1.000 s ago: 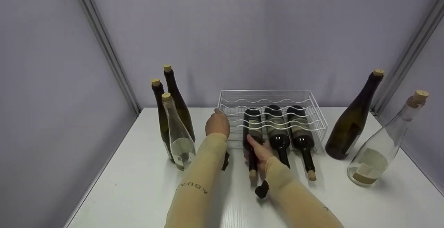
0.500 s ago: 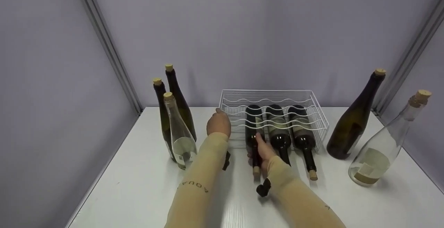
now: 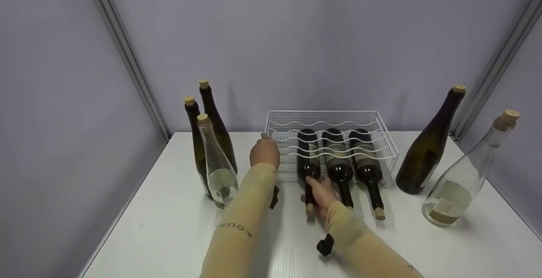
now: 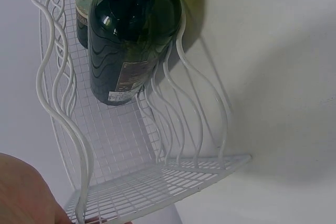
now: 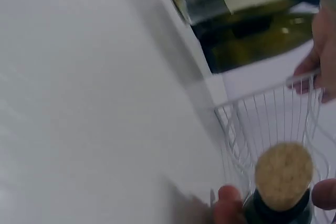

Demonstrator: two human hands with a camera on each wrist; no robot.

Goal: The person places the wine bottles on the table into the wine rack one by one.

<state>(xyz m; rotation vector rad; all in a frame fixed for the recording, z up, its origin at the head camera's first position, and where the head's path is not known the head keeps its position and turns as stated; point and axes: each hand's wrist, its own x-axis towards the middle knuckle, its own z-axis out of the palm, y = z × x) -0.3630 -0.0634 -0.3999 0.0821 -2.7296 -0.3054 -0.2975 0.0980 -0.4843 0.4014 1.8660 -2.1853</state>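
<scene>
A white wire wine rack (image 3: 324,111) holds three dark wine bottles on their sides, corked necks toward me. My left hand (image 3: 265,151) grips the rack's left upper rim; in the right wrist view its fingers (image 5: 305,77) curl over the wire. Around the neck of the leftmost wine bottle (image 3: 308,168) is my right hand (image 3: 322,192), thumb on top and fingers on the far side. The bottle's cork (image 5: 284,176) shows between thumb and finger in the right wrist view. Beside it lie the middle bottle (image 3: 338,170) and the right bottle (image 3: 367,171).
Left of the rack stand two dark bottles (image 3: 220,134) (image 3: 196,138) and a clear bottle (image 3: 222,178), all corked. On the right stand a brown bottle (image 3: 423,159) and a clear bottle (image 3: 455,191). Pale panels enclose the white table (image 3: 161,235).
The leftmost bottle has slid slightly deeper into the rack and rolled, its label shifting right. My right hand has moved along it toward the cork. The left hand stays on the rim.
</scene>
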